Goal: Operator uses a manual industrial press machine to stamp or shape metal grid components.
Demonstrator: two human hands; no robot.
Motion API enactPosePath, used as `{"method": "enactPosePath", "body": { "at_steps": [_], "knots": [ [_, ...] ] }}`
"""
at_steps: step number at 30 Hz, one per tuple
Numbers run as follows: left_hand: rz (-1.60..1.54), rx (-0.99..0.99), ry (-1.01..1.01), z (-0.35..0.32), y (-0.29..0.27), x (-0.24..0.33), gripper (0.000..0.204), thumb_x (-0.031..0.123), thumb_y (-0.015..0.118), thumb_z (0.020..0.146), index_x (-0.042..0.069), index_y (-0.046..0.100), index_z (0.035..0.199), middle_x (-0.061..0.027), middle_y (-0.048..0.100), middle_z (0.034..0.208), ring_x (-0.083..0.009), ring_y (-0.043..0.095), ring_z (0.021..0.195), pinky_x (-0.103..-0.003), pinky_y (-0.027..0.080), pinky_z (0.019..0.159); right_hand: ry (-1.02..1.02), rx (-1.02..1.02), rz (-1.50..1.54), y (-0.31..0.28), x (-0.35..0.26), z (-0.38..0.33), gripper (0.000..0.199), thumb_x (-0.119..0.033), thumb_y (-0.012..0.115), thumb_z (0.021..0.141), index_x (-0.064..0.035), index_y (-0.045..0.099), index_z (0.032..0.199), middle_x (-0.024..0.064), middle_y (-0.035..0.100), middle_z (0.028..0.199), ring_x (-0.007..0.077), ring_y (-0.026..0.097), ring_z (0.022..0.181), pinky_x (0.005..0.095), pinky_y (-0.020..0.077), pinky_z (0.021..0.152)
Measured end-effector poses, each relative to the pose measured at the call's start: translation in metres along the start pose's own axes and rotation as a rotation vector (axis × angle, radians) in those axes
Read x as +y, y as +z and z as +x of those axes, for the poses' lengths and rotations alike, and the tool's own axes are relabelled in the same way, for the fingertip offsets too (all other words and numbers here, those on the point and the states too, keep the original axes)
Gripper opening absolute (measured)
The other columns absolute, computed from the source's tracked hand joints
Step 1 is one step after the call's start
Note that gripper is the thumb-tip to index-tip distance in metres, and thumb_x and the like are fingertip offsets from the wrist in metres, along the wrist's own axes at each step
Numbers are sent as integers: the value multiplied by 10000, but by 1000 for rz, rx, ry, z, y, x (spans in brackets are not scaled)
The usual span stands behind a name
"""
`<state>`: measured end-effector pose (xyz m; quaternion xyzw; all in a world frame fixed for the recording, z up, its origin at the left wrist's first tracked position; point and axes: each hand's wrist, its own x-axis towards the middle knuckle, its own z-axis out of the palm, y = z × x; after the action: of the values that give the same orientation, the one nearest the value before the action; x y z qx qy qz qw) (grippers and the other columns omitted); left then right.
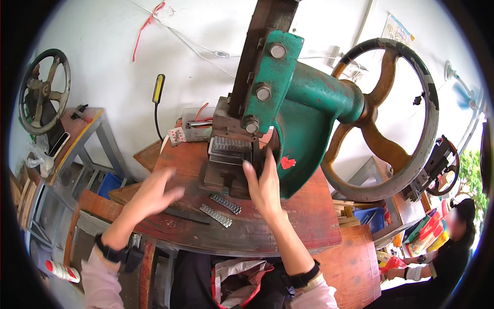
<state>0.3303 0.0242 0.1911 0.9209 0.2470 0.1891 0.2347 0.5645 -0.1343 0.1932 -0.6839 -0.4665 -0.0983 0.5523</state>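
Note:
A green punch press (303, 98) with a large rusty handwheel (391, 118) stands on a worn red-brown bench (303, 221). My right hand (263, 186) reaches up to the press's die block (229, 154), fingertips touching a toothed metal strip (230, 146) lying in it. My left hand (153, 193) hovers open above the bench, fingers spread, holding nothing. Two short toothed metal strips (221, 209) lie on the bench between my hands, beside a dark flat bar (186, 216).
A second handwheel machine (43, 90) stands on a side table at the left. A yellow-headed gooseneck lamp (158, 88) rises behind the bench. Another person in dark clothes (453, 247) sits at the lower right near coloured boxes. A white bottle (62, 271) lies at the lower left.

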Motion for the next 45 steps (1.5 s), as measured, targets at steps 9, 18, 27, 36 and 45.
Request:
{"method": "enactPosePath", "body": {
  "at_steps": [9, 18, 27, 36, 45],
  "knots": [
    [-39, 323, 311, -54, 17, -4, 286, 30, 606, 818, -7, 539, 1093, -193, 556, 1048, -376, 522, 1002, -399, 430, 861, 56, -72, -539, -111, 56, -99, 444, -118, 629, 826, 49, 458, 1201, 250, 474, 1196, 413, 436, 1122, 461, 375, 963],
    [126, 280, 90, 91, 14, 52, 423, 298, 685, 804, 24, 574, 1106, -178, 528, 1098, -348, 574, 933, -393, 469, 826, 66, -21, -672, -118, 76, -117, 311, -165, 631, 829, 55, 570, 1040, 227, 534, 1108, 407, 437, 1143, 455, 369, 978],
    [313, 44, -8, 107, 23, 62, 608, 520, 546, 852, 133, 494, 1318, -220, 351, 1392, -426, 233, 1312, -561, 240, 1031, 106, -2, -611, -121, 75, -116, 277, -168, 624, 830, 47, 580, 998, 222, 538, 1083, 391, 462, 1107, 443, 383, 954],
    [240, 130, -48, 108, 30, 56, 596, 566, 543, 836, 145, 561, 1258, -194, 277, 1454, -442, 214, 1317, -600, 201, 1034, 169, -2, -569, -123, 76, -117, 257, -156, 622, 824, 43, 592, 983, 213, 542, 1083, 375, 481, 1076, 422, 390, 945],
    [230, 73, -153, 102, 30, 66, 587, 537, 547, 843, 173, 520, 1303, -154, 295, 1459, -403, 186, 1335, -576, 155, 1051, -649, 151, -849, -207, -21, -55, 228, -24, 636, 776, -31, 608, 1002, 157, 544, 1155, 363, 485, 1137, 497, 383, 952]
  ]
}}
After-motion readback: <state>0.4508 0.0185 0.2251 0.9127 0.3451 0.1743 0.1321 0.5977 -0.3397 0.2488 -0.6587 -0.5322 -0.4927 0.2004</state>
